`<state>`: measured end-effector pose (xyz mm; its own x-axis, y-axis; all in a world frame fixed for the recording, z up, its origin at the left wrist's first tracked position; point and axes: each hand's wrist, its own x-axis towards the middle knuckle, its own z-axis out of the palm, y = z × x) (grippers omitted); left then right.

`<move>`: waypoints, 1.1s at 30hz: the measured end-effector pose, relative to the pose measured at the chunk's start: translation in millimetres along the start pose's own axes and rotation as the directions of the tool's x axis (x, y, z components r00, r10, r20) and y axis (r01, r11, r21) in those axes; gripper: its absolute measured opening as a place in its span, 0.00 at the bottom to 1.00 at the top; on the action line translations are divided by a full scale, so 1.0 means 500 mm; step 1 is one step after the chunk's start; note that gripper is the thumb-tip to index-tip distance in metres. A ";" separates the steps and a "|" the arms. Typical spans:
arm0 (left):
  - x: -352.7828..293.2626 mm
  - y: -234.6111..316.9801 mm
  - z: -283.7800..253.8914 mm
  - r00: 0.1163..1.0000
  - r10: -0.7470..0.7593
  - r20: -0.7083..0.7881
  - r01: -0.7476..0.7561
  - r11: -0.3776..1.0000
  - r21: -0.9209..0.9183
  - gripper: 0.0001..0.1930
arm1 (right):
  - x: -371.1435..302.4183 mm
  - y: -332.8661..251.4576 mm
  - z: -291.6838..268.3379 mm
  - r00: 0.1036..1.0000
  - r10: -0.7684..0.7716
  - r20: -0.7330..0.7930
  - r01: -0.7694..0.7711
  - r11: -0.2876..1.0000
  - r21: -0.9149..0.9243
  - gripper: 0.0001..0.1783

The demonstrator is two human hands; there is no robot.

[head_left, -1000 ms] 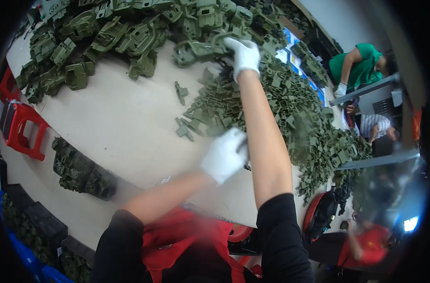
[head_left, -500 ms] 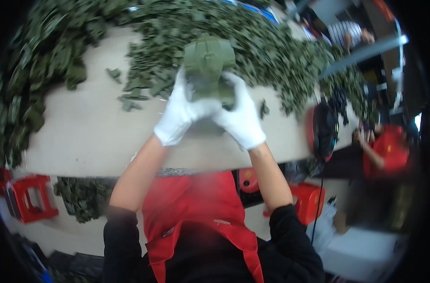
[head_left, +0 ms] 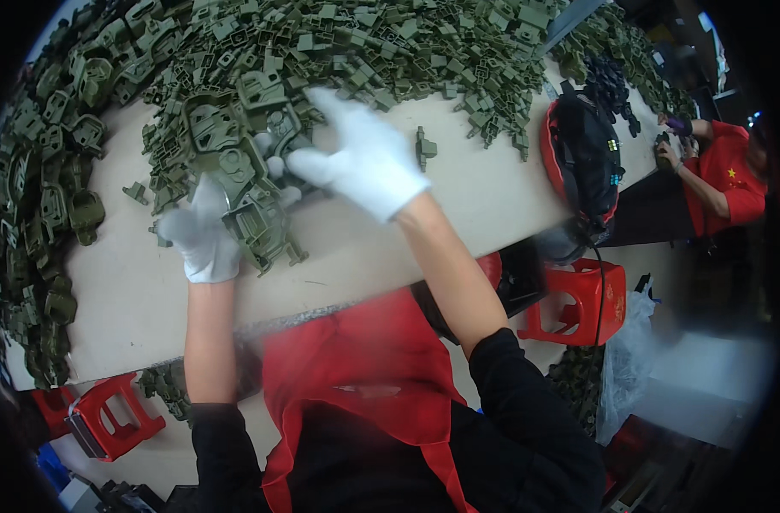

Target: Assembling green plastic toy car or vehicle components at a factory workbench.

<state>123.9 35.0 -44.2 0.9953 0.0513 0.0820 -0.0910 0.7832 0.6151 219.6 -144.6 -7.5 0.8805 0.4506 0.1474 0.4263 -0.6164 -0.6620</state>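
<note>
My left hand (head_left: pixel 203 239), in a white glove, is closed around a cluster of olive-green moulded plastic parts (head_left: pixel 236 167) over the table. White glove fingertips show at the far side of the parts, so the fingers seem to pass beneath them. The cluster has a hollow rectangular shell at its upper end and a bracket-like piece at its lower end; whether these are joined I cannot tell. My right hand (head_left: pixel 360 154), also gloved, is just right of the parts, slightly blurred, with thumb and fingers spread apart. Its thumb comes close to them; contact is unclear.
Small green plastic parts (head_left: pixel 390 43) are heaped across the table's far side, larger green shells (head_left: pixel 52 188) along its left. A black-and-red bag (head_left: pixel 582 154) lies at the right. Red stools (head_left: pixel 578 299) stand below the table edge. A person in a red shirt (head_left: pixel 730 171) works at far right.
Both hands held a green part together at the middle; now the left hand and parts are further left, and the right hand has opened away. The view has shifted and turned.
</note>
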 end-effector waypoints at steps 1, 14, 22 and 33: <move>-0.007 0.010 -0.020 0.996 0.050 0.073 -0.036 0.982 -0.183 0.54 | -0.001 0.010 -0.006 0.993 0.004 -0.116 -0.013 0.997 -0.076 0.34; -0.023 -0.031 0.004 0.970 0.231 -0.079 -0.149 0.815 0.561 0.45 | -0.015 -0.086 0.040 0.852 -0.370 -0.371 0.442 0.887 0.130 0.13; -0.019 -0.028 0.020 0.938 0.304 -0.169 -0.181 0.843 0.507 0.37 | -0.047 -0.115 0.071 0.929 -0.288 -0.235 0.273 0.957 -0.094 0.16; -0.020 -0.038 0.003 0.945 0.319 -0.075 -0.227 0.803 0.552 0.38 | -0.019 -0.185 0.002 0.994 0.056 -0.097 -0.046 0.994 0.100 0.11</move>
<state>115.6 18.8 -55.7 0.9139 0.3444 0.2147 -0.3169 0.2749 0.9077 171.5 -91.1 51.5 0.9189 0.3507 0.1806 0.3622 -0.5687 -0.7385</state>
